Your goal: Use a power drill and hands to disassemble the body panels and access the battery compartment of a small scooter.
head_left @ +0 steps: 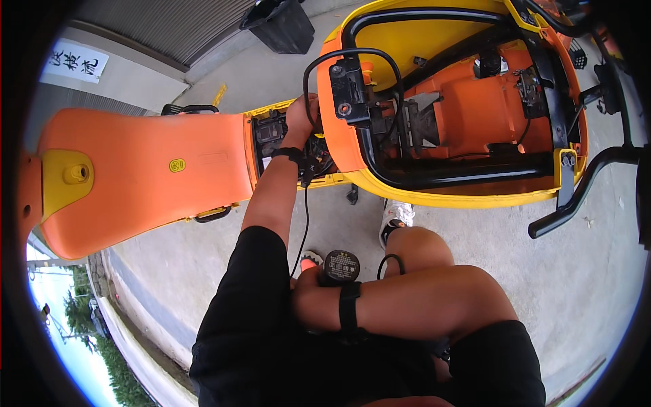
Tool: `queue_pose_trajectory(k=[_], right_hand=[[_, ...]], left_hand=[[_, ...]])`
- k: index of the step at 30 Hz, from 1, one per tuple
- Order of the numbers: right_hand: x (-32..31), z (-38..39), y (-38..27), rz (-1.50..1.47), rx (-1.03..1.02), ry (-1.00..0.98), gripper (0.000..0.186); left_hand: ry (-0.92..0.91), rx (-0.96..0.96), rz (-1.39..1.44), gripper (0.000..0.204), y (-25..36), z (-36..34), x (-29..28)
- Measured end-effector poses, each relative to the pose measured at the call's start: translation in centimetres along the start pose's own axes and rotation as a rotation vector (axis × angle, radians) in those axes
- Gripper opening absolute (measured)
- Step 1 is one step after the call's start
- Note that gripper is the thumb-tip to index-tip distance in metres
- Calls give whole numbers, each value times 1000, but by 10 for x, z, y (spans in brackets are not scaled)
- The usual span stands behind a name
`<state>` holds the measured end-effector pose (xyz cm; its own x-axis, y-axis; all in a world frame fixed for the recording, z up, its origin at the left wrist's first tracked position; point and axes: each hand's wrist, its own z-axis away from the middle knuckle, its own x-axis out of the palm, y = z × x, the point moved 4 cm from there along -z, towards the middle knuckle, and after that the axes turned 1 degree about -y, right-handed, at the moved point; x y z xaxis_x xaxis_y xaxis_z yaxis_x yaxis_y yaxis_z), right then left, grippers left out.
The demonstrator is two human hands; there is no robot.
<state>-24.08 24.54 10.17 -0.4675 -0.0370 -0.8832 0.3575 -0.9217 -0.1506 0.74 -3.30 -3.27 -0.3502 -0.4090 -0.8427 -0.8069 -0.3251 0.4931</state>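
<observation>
Two bare hands in shot; right hand [306, 290] low at the lap, fingers closed around a black cordless driver [339, 266], its round battery base facing the camera, black strap on that wrist; black cable [304, 217] hanging from the upper wrist down toward the lap; left hand [302, 115] up at the open black compartment [271, 132] behind the raised orange seat [146, 173], fingers curled in among wiring, exact grip hidden, cannot tell what is pinched; just right of that hand, black latch bracket [349, 88] on the orange-and-yellow scooter body [468, 102]; beyond, grey concrete floor [271, 74] and black bin [285, 24].
</observation>
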Motion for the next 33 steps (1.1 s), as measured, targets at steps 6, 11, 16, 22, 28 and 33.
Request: queue_pose_trajectory(k=[6, 11, 16, 22, 28, 33], right_hand=[[4, -7, 1, 52, -43, -25, 61], [10, -16, 0, -59, -126, -231, 66], [28, -30, -2, -55, -86, -250, 67], [19, -26, 0, -83, -4, -60, 56], [0, -34, 5, -95, -151, -394, 44], [3, -33, 9, -4, -60, -495, 39]], left_hand=[[-162, -219, 35, 30, -11, -7, 10], [-161, -136, -92, 26, -18, -15, 24], [-137, -66, 195, 22, -24, -25, 30], [-100, -266, 380, 15, -20, -15, 31], [-48, -359, 1105, 9, -37, -20, 59], [-38, -397, 744, 12, -46, -26, 71]])
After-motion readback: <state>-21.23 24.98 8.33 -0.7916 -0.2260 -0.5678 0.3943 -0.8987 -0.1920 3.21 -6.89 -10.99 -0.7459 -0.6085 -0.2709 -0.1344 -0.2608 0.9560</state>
